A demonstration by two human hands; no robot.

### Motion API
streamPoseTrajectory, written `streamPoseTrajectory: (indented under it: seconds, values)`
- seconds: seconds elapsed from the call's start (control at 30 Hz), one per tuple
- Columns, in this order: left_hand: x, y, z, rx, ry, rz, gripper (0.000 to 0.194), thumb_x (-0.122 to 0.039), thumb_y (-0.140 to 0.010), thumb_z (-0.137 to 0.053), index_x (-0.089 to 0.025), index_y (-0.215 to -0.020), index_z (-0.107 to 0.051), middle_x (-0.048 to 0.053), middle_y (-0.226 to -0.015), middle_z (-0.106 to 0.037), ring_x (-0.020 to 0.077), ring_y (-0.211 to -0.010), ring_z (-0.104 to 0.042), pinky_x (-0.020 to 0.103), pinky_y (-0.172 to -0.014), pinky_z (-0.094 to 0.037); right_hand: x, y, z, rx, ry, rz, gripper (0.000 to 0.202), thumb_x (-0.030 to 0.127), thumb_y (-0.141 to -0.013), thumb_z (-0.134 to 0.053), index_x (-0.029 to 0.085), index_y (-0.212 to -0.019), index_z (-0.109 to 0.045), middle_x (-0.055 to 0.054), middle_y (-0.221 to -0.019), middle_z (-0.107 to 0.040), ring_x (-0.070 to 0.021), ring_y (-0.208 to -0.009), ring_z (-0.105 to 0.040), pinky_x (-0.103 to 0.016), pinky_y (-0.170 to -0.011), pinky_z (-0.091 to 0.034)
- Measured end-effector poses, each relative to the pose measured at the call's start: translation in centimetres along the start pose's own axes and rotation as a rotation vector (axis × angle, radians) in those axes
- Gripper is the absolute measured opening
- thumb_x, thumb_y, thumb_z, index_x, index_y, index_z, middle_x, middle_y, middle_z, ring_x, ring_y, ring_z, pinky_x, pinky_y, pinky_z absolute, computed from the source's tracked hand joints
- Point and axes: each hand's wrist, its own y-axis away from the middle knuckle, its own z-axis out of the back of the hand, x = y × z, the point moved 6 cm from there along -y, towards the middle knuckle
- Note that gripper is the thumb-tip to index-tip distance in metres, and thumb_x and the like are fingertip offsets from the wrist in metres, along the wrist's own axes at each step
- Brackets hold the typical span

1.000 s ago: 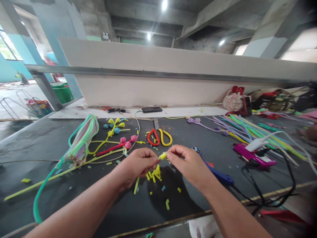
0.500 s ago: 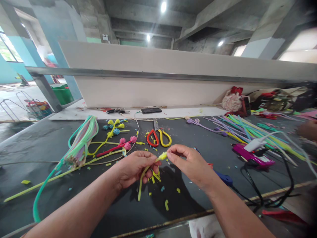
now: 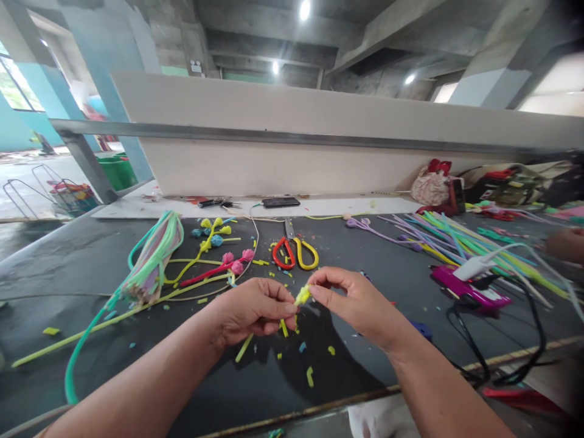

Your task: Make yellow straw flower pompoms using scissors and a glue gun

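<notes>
Between my hands, over the dark tabletop, is a small yellow bud (image 3: pixel 303 295) formed on a pipe cleaner. My left hand (image 3: pixel 258 307) is closed, with thumb and forefinger pinching the base of the bud. A length of yellow pipe cleaner (image 3: pixel 244 348) shows below that hand. My right hand (image 3: pixel 349 301) is pinched on the other end of the bud, its remaining fingers curled. Just beyond my hands lie scissors (image 3: pixel 295 252) with one red and one yellow handle. Short yellow offcuts (image 3: pixel 310 376) are scattered around and beneath my hands.
On the left are a tied bundle of pipe cleaners (image 3: pixel 152 258), a yellow-and-blue sprig (image 3: pixel 207 240) and a pink-budded sprig (image 3: pixel 232 263). A purple power strip (image 3: pixel 469 286) with a white plug and cables sits right. Behind it spreads a loose pile of pipe cleaners (image 3: pixel 444 234). Another person's hand (image 3: pixel 566 244) is at far right.
My left hand has shifted its grip close to the bud's base, and the pipe cleaner's tail has swung left. The bud looks more tilted and fuller. My right hand stays pinched on it.
</notes>
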Motion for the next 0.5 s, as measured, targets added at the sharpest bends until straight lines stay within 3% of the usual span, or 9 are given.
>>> streamPoseTrajectory:
  seconds: [0.13,0.5]
  values:
    - [0.06,-0.11,-0.07,0.039,-0.037,0.025,0.029,-0.038,-0.072,-0.066,-0.01,-0.074,-0.06,0.006,-0.067,-0.065,0.0013,-0.04,-0.038,0.016,-0.037,-0.016,-0.01,0.01,-0.14,-0.003,0.015,-0.017,0.016,0.03,-0.08,-0.054,0.018,-0.076,-0.063,0.0,-0.075,-0.064,-0.015,-0.074,-0.057,-0.025,-0.07,-0.043]
    - [-0.14,-0.09,0.28,-0.081,-0.138,0.033,0.042,-0.055,-0.071,-0.059,-0.014,-0.073,-0.055,-0.001,-0.06,-0.054,0.0033,-0.041,-0.039,0.016,-0.036,-0.016,-0.02,-0.21,-0.82,0.005,0.038,-0.038,0.018,0.032,-0.08,-0.052,0.018,-0.074,-0.062,0.001,-0.068,-0.06,-0.0138,-0.066,-0.053,-0.024,-0.063,-0.042]
